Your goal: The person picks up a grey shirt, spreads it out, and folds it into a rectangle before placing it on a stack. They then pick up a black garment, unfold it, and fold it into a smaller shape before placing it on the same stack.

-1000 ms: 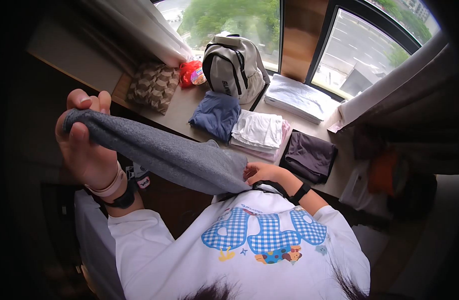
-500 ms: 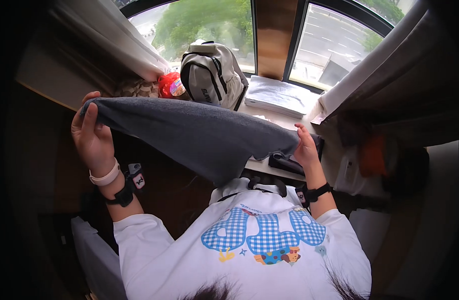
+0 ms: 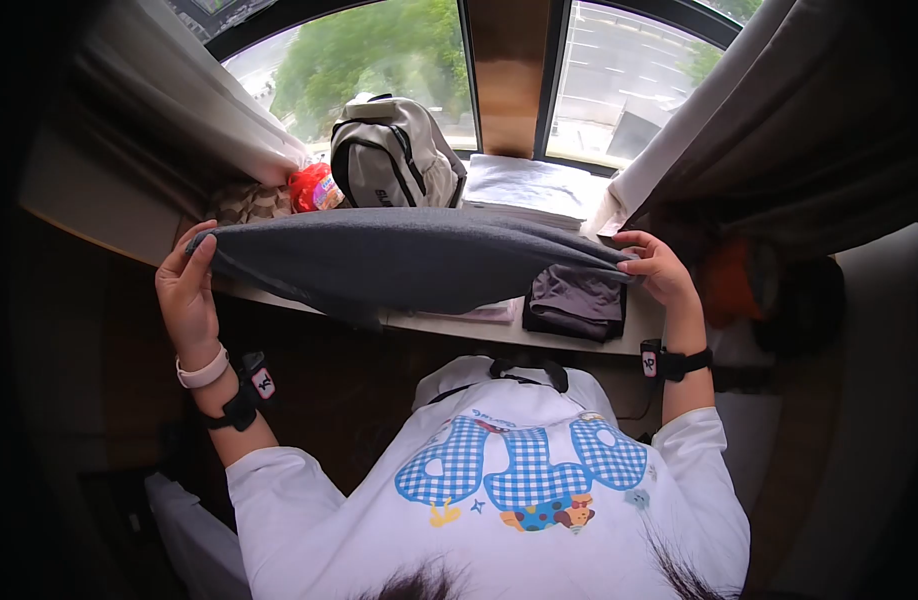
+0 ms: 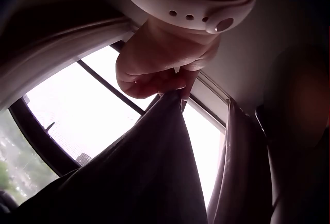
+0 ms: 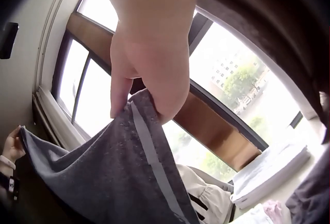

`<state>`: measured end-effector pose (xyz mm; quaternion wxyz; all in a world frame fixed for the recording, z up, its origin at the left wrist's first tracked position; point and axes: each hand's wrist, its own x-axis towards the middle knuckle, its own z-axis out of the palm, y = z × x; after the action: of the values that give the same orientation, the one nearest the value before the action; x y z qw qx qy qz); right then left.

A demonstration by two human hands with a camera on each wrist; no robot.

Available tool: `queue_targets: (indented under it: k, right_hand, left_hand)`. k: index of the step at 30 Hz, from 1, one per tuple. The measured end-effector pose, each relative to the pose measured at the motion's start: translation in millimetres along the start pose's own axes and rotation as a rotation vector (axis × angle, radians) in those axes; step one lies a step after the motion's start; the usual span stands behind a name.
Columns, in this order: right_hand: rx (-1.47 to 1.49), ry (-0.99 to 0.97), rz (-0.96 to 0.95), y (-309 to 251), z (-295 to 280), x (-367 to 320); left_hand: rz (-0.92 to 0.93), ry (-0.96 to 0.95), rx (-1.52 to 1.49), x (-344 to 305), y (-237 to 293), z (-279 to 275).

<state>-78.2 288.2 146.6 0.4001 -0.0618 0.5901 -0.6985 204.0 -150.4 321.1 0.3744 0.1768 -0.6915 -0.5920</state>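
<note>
Two holds: I log left hand (image 3: 189,295) and right hand (image 3: 669,278), fingers (image 5: 120,98) pinching draped grey cloth (image 3: 379,258) before the cream-and-black fabric backpack (image 3: 384,165).

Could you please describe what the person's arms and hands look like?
Both arms come out of short white sleeves. The left hand and right hand wear no visible gloves. The left wrist has a pale pink band with small holes, then a black strap further up; the right wrist has a second strap, also black. Each carries a small dark box with a pink-edged white label.
</note>
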Motion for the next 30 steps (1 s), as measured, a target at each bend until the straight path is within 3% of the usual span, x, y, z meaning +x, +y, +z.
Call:
queue_targets:
  k: [3,4,7,10,15,18,21,22,26,30]
  right_hand:
    - [-0.057,0.046,-0.058,-8.3,-1.4,-19.4]
    - [-0.001,0.07,-0.165,-16.7,4.3,-29.7]
    - [0.091,0.101,-0.332,-24.9,-0.3,-47.3]
    - [0.008,-0.117,-0.344,-29.0,6.4,-59.4]
    - [-0.74,-0.075,-0.177,-34.9,46.1,-82.5]
    - [-1.003,-0.029,-0.35,-12.6,52.4,-79.6]
    - [-0.717,0.204,-0.25,0.4,34.5,-69.7]
    - [-0.643,0.261,-0.332,5.0,25.5,-64.8]
    - [-0.69,0.379,-0.234,7.3,-3.6,-59.2]
    - [-0.601,0.26,-0.31,-11.6,-7.8,-67.1]
  left_hand:
    - [-0.097,-0.117,0.206,-4.2,-16.8,-15.7]
    - [-0.137,-0.123,0.226,-6.4,-17.0,-12.1]
    - [-0.393,-0.161,0.072,-10.3,-33.5,-26.6]
    - [-0.431,-0.125,-0.006,-13.4,-45.9,-26.4]
    - [-0.429,-0.137,-0.121,-10.7,-57.4,-34.3]
    - [-0.407,-0.166,-0.194,-9.6,-63.2,-41.9]
    - [-0.366,-0.147,-0.24,-12.7,-61.7,-43.5]
    - [-0.355,-0.161,-0.271,-12.6,-66.5,-52.8]
    - [-0.338,-0.196,-0.205,-15.1,-69.2,-54.9]
    - [-0.37,-0.156,-0.108,-16.7,-63.9,-42.2]
